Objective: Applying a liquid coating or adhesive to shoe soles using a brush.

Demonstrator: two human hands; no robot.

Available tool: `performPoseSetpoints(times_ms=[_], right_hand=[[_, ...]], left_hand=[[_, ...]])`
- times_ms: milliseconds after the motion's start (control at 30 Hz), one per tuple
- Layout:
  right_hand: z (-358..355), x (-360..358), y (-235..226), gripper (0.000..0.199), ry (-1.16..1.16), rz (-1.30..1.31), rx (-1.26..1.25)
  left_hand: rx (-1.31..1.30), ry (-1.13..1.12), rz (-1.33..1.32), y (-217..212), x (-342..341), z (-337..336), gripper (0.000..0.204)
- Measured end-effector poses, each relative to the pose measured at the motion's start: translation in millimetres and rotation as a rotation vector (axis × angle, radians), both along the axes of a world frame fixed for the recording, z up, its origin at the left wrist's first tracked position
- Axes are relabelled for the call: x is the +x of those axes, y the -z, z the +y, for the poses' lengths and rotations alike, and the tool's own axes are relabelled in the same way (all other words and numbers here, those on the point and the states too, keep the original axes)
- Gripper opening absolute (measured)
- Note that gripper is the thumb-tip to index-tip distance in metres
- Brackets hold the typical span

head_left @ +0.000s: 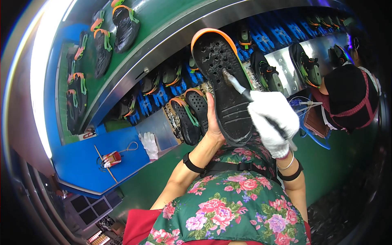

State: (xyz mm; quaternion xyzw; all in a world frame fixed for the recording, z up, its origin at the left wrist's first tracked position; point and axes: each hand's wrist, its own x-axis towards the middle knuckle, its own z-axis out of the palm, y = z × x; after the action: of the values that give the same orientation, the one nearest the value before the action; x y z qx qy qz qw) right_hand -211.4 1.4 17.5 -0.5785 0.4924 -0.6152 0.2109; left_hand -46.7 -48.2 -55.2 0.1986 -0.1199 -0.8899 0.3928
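A large black shoe sole (230, 102) with an orange rim at its far end and several small holes stands upright in front of me. My left hand (215, 128), bare, is closed on its left edge near the lower end. My right hand (271, 120), in a white knitted glove, is closed round the handle of a brush (240, 86). The pale brush tip touches the sole's surface near the holes. Wet-looking whitish smears lie around the holes. Just left of the sole, a pair of black clogs (183, 118) with orange and green trim rests on a patterned board.
Beyond runs a conveyor with blue holders (281, 34) and black shoes. A green shelf (163, 16) at upper left carries more shoes. On the blue table (77, 163) lie a white glove (149, 145) and a red-and-white packet (111, 159). Another person (353, 98) works at right.
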Motion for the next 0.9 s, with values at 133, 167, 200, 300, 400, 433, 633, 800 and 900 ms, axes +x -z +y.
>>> performPoseSetpoints(times_ms=[133, 167, 200, 300, 400, 433, 633, 800, 900], right_hand=[[5.8, 7.3, 0.7, 0.026, -0.125, 0.281, -0.102], [4.4, 3.9, 1.6, 0.025, -0.175, 0.110, -0.069], [5.0, 4.6, 2.1, 0.025, -0.244, -0.049, -0.026], [6.9, 2.6, 3.5, 0.022, -0.078, 0.063, -0.062], [11.8, 3.2, 5.1, 0.027, -0.150, 0.255, -0.090], [13.2, 4.0, 6.0, 0.028, -0.239, 0.324, -0.078], [17.3, 4.6, 12.0, 0.028, -0.026, 0.056, -0.064], [18.0, 2.7, 12.6, 0.028, -0.248, 0.102, -0.140], [20.0, -2.1, 9.4, 0.020, -0.155, 0.008, -0.055]], left_hand=[[0.037, 0.037, 0.364, -15.3, -9.2, -9.7, 0.105], [0.055, 0.002, 0.372, -18.4, -10.7, -9.8, 0.104], [0.062, -0.022, 0.364, -20.8, -11.7, -10.9, 0.104], [0.013, -0.066, 0.261, -22.7, -14.3, -12.5, 0.102], [0.045, -0.011, 0.373, -19.0, -14.7, -19.8, 0.107], [-0.097, 0.149, 0.380, -17.6, -14.5, -22.8, 0.104], [0.060, 0.052, 0.381, -14.1, -15.9, -26.2, 0.108], [0.055, -0.013, 0.331, -12.9, -16.5, -27.0, 0.100], [0.081, -0.084, 0.320, -12.6, -18.3, -25.1, 0.097]])
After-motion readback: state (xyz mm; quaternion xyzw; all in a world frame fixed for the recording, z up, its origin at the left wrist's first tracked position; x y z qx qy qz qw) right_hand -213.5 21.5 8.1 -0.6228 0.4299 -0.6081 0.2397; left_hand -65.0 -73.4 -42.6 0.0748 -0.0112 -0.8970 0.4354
